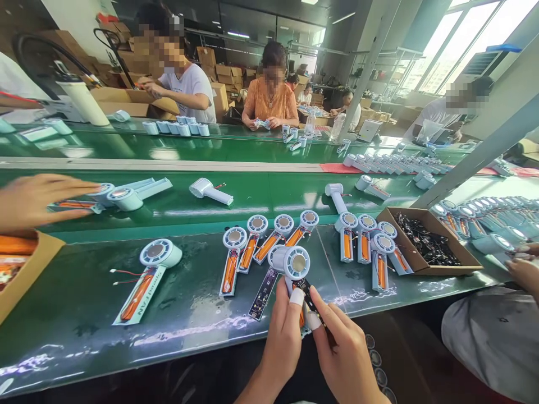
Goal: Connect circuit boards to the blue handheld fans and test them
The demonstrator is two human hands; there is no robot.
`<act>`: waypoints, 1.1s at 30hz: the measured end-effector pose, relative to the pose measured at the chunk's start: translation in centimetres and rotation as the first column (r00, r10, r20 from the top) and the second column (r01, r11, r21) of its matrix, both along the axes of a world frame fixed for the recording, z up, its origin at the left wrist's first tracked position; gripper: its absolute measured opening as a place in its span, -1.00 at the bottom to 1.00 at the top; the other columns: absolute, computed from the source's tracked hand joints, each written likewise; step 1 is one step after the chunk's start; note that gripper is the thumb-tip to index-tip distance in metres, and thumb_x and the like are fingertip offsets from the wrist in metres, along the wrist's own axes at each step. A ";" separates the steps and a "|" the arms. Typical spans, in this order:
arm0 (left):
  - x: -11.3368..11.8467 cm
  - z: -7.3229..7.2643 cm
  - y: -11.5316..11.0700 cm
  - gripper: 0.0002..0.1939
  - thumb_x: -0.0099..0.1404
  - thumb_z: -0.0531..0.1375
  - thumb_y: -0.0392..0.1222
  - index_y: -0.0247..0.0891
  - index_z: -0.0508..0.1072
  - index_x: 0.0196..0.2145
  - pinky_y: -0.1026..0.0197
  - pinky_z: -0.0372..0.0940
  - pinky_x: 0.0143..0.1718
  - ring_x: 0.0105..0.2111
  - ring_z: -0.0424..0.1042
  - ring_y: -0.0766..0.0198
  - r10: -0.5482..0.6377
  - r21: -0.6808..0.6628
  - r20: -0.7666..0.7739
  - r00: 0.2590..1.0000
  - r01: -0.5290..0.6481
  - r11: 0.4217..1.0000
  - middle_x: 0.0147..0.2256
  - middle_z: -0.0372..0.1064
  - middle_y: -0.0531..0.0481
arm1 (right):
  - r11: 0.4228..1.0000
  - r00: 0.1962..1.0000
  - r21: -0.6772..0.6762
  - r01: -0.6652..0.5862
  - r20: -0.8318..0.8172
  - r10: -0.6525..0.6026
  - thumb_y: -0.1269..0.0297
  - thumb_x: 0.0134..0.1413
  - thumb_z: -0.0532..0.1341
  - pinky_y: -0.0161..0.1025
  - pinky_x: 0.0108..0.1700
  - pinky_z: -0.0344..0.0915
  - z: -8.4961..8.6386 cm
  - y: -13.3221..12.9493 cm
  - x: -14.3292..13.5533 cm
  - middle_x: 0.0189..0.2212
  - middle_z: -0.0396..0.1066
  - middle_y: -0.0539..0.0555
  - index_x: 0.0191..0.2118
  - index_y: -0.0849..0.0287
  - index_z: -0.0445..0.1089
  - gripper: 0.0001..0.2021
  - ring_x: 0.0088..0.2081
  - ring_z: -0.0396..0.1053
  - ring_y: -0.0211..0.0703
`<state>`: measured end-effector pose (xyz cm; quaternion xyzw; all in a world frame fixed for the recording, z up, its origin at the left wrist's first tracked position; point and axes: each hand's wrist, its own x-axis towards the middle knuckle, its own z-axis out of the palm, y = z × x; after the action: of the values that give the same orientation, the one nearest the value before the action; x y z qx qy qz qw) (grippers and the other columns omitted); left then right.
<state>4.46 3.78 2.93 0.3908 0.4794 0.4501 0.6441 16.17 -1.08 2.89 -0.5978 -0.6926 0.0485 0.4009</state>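
Near the bench's front edge, a light blue handheld fan with a round head is held by its handle in my left hand, thumb on top. My right hand pinches a dark circuit board against the open handle, where an orange battery partly shows. Both hands have white coverings on fingertips. Just left of them lies a fan with a purple-black circuit board in its handle. Behind stand several fans with orange batteries, such as one fan.
A cardboard box of small dark boards sits at the right, another box at the left. One fan lies front left. A person's hand touches fans on the green conveyor. Co-workers sit opposite and at right.
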 end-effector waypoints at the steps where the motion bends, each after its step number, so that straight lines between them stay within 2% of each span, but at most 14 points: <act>1: 0.0 0.0 0.0 -0.59 0.43 0.09 0.01 -0.09 0.31 0.18 0.18 0.10 0.27 0.34 0.09 0.13 -0.020 0.016 -0.036 0.999 0.021 1.000 0.25 0.29 -0.04 | 1.000 1.000 0.003 -0.001 -0.030 0.001 0.42 0.33 0.07 -0.32 -0.32 0.51 -0.1 0.1 -0.1 -0.26 0.57 0.14 0.28 0.16 0.32 -0.55 -0.35 0.57 -0.17; 4: 0.1 0.0 0.0 -0.59 0.46 0.05 -0.01 -0.08 0.26 0.21 0.15 0.12 0.25 0.28 0.19 0.12 -0.071 0.037 -0.085 0.994 0.075 0.997 0.22 0.32 -0.06 | 0.999 0.995 0.039 0.000 -0.096 0.004 0.43 0.33 0.10 -0.28 -0.17 0.54 -0.4 0.3 -0.3 -0.09 0.58 0.19 0.27 0.14 0.34 -0.56 -0.15 0.60 -0.10; 7: 0.4 0.0 0.0 -0.64 0.47 0.03 0.00 -0.08 0.33 0.14 0.11 0.14 0.23 0.25 0.24 0.09 -0.093 0.011 -0.084 0.992 0.094 0.996 0.18 0.36 -0.07 | 0.999 0.991 0.048 0.000 -0.132 0.006 0.43 0.33 0.10 -0.22 -0.05 0.54 -0.9 0.4 -0.3 0.04 0.54 0.20 0.27 0.15 0.32 -0.56 0.00 0.55 -0.05; 10: 0.7 -0.1 0.0 -0.65 0.49 -0.01 0.00 -0.09 0.33 0.14 0.10 0.11 0.26 0.28 0.20 0.09 -0.097 0.021 -0.083 0.992 0.099 0.995 0.21 0.32 -0.09 | 0.999 0.993 0.041 -0.015 -0.120 0.019 0.43 0.33 0.08 -0.20 -0.02 0.53 -1.4 0.4 -0.3 0.07 0.51 0.20 0.29 0.17 0.30 -0.55 0.04 0.53 -0.05; 13: 0.6 -0.1 0.0 -0.63 0.50 -0.01 0.01 -0.10 0.32 0.15 0.09 0.12 0.26 0.25 0.24 0.09 -0.108 0.058 -0.092 0.990 0.114 0.992 0.24 0.29 -0.10 | 1.000 0.999 0.025 -0.001 -0.041 0.002 0.43 0.32 0.06 -0.17 -0.03 0.53 -1.5 0.3 -0.5 0.05 0.53 0.21 0.30 0.16 0.28 -0.53 0.02 0.54 -0.02; 15: 0.5 0.1 0.0 -0.62 0.49 0.00 0.03 -0.10 0.32 0.17 0.08 0.11 0.28 0.26 0.24 0.09 -0.107 0.064 -0.090 0.990 0.113 0.992 0.25 0.28 -0.10 | 1.000 1.000 0.007 0.010 0.019 -0.011 0.45 0.29 0.02 -0.18 -0.10 0.55 -1.3 0.2 -0.7 0.00 0.55 0.21 0.34 0.15 0.23 -0.48 -0.05 0.57 -0.02; 19: 0.6 0.5 0.2 -0.57 0.45 0.04 0.05 -0.13 0.33 0.18 0.05 0.03 0.34 0.36 0.08 0.06 -0.100 0.012 -0.054 0.993 0.101 0.995 0.28 0.25 -0.10 | 0.998 0.992 -0.056 -0.043 0.117 0.049 0.49 0.21 -0.02 -0.27 -0.38 0.52 0.3 -0.1 -0.5 -0.18 0.60 0.15 0.44 0.14 0.00 -0.32 -0.34 0.60 -0.09; 22: 0.8 0.5 0.2 -0.55 0.40 0.09 0.09 -0.16 0.39 0.13 0.05 0.05 0.34 0.38 0.05 0.03 -0.085 -0.025 -0.009 0.996 0.085 0.996 0.26 0.30 -0.10 | 0.981 0.968 -0.168 -0.099 0.213 0.134 0.47 0.12 0.04 -0.33 -0.62 0.33 2.1 -0.5 0.4 -0.41 0.59 0.04 0.47 0.19 -0.12 -0.22 -0.63 0.45 -0.16; 25: 0.9 0.1 0.2 -0.56 0.36 0.14 0.12 -0.14 0.45 0.08 0.03 0.08 0.33 0.35 0.13 0.00 -0.026 -0.033 0.042 0.999 0.028 0.999 0.21 0.37 -0.10 | 0.951 0.946 -0.265 -0.158 0.236 0.223 0.45 0.07 0.08 -0.35 -0.66 0.21 3.2 -0.8 1.7 -0.58 0.49 -0.06 0.48 0.24 -0.20 -0.15 -0.73 0.31 -0.19; 28: 1.0 -0.5 0.2 -0.52 0.29 0.23 0.17 -0.16 0.47 0.05 0.03 0.18 0.26 0.27 0.24 -0.04 -0.016 -0.127 0.084 0.996 0.027 0.992 0.18 0.41 -0.12 | 0.927 0.965 -0.316 -0.200 0.100 0.243 0.44 0.15 0.09 -0.38 -0.56 0.29 2.4 -0.8 2.5 -0.57 0.44 -0.08 0.48 0.11 -0.15 -0.21 -0.63 0.36 -0.20; 31: 1.4 -1.1 0.3 -0.42 0.26 0.24 0.22 -0.17 0.44 0.11 0.05 0.36 0.02 0.08 0.44 -0.05 -0.043 -0.206 0.127 0.991 0.069 0.976 0.06 0.49 -0.15 | 0.937 0.975 -0.285 -0.200 -0.149 0.162 0.32 0.24 0.16 -0.40 -0.51 0.33 -0.1 -0.9 2.3 -0.52 0.43 -0.07 0.46 0.02 -0.09 -0.27 -0.56 0.35 -0.23; 33: 1.7 -1.2 0.6 -0.42 0.27 0.23 0.23 -0.17 0.45 0.11 0.09 0.38 -0.10 -0.06 0.51 -0.01 -0.084 -0.203 0.124 0.989 0.108 0.973 -0.04 0.55 -0.13 | 0.945 0.934 -0.267 -0.191 -0.345 0.091 0.23 0.28 0.18 -0.39 -0.52 0.32 -1.8 -1.2 1.7 -0.49 0.42 -0.05 0.46 0.04 -0.06 -0.29 -0.56 0.32 -0.25</act>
<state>6.12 4.35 1.77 0.3172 0.4668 0.3874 0.7289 17.83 -2.25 1.05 -0.5827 -0.6426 0.2792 0.4116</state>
